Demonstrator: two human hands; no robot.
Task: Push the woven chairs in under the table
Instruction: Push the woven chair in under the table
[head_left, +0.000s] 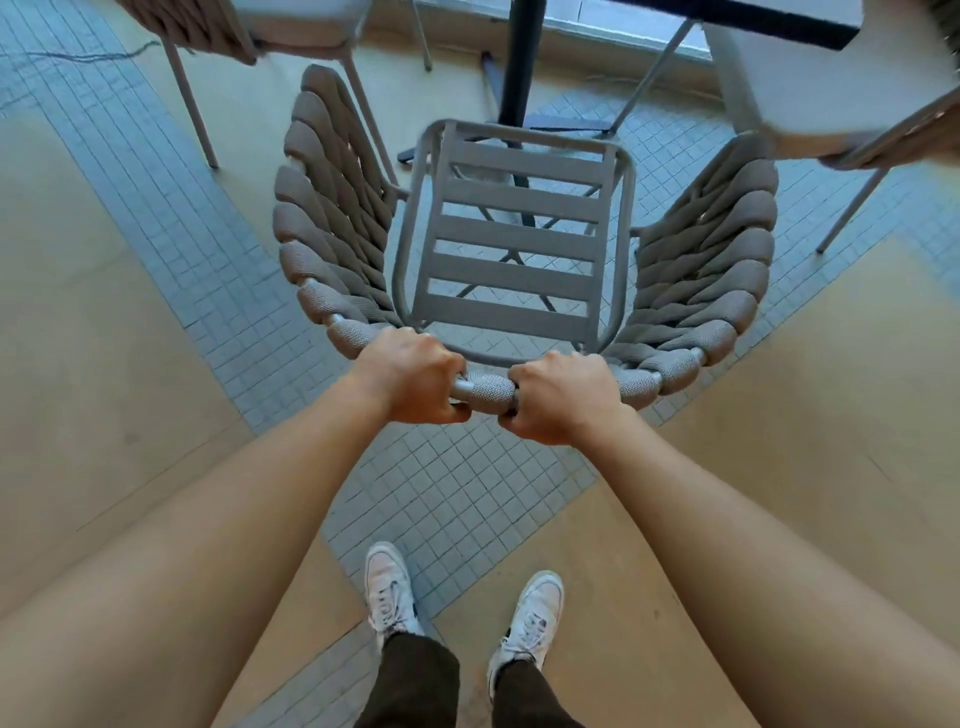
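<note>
Both hands wrapped tight on top rail of woven chair (511, 249): left hand (415, 375), right hand (562, 397), close together. Chair faces bench (769, 18), seat front near its black pedestal leg (522, 57).

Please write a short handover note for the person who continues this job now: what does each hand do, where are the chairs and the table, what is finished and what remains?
Left hand and right hand: both closed around the top rail of the middle woven chair.
That chair faces the table's dark post; its slatted seat is not yet under the tabletop.
Two other chairs: left chair at the top left, right chair under the table's edge.
Left to do: push the held chair forward, then check the others.
</note>
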